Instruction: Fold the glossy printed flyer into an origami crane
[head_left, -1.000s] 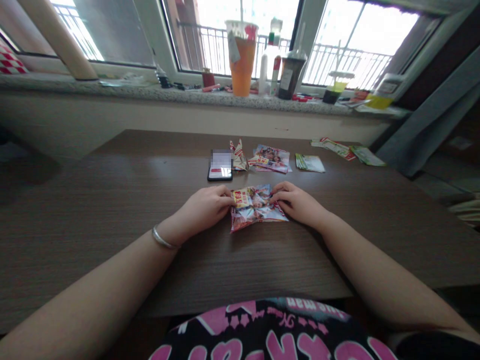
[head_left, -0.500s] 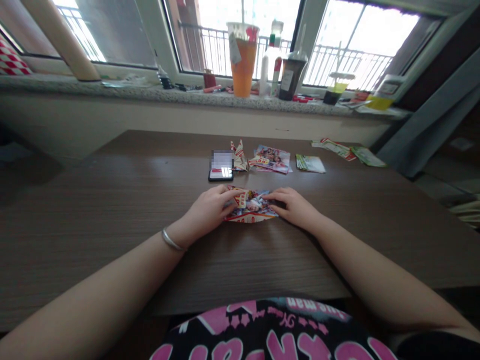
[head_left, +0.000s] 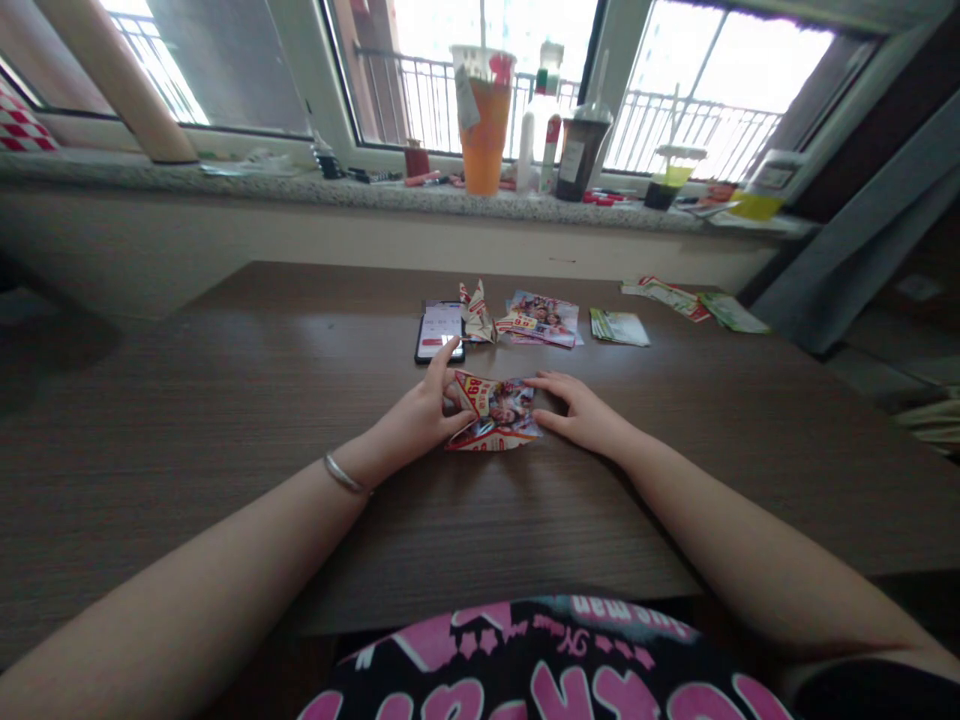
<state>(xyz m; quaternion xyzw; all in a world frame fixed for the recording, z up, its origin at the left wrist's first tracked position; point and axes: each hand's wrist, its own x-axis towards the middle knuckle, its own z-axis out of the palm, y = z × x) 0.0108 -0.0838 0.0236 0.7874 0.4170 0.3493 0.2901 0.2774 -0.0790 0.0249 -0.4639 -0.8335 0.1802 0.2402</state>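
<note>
A colourful printed paper sheet point(head_left: 504, 408), slightly bowed, rests low over the brown table in front of me. My left hand point(head_left: 429, 408) grips its left end between thumb and bent fingers. The index finger of that hand is stretched out toward the lower right corner of a phone point(head_left: 438, 328); whether it touches the screen I cannot tell. At the sheet's right edge lies my right hand point(head_left: 581, 408), thumb and fingers apart, fingertips at the paper. Just behind the sheet, beside the phone, stands a folded paper shape point(head_left: 478, 315) of similar print.
A stack of printed leaflets point(head_left: 546, 318) lies behind my right hand, with green-white cards point(head_left: 619, 327) beside it. More paper strips point(head_left: 675, 297) lie at the table's far right. Drink cups, such as an orange one point(head_left: 484, 130), and bottles line the windowsill point(head_left: 262, 185).
My left index finger has lifted off the sheet and stretched toward the phone. The sheet's right end has shifted left, and my right fingers no longer lie over it as far.
</note>
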